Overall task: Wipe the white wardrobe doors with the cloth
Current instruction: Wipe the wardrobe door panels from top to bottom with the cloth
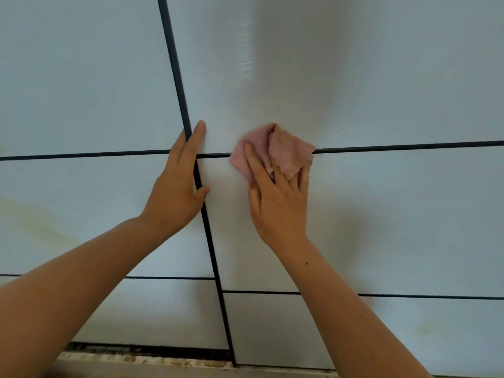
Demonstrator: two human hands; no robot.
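White wardrobe doors fill the view, a left door (81,105) and a right door (395,214), split by a dark vertical gap and thin dark horizontal lines. My left hand (180,186) lies flat with straight fingers across the vertical gap where the doors meet. My right hand (278,197) presses a crumpled pink cloth (286,151) against the right door, right on the upper horizontal line. Part of the cloth is folded back over my fingers, which are hidden under it.
A speckled stone floor strip (152,360) runs along the bottom beneath the doors. Faint yellowish marks (35,219) show on the left door's lower panel. A soft shadow falls on the right door above the cloth.
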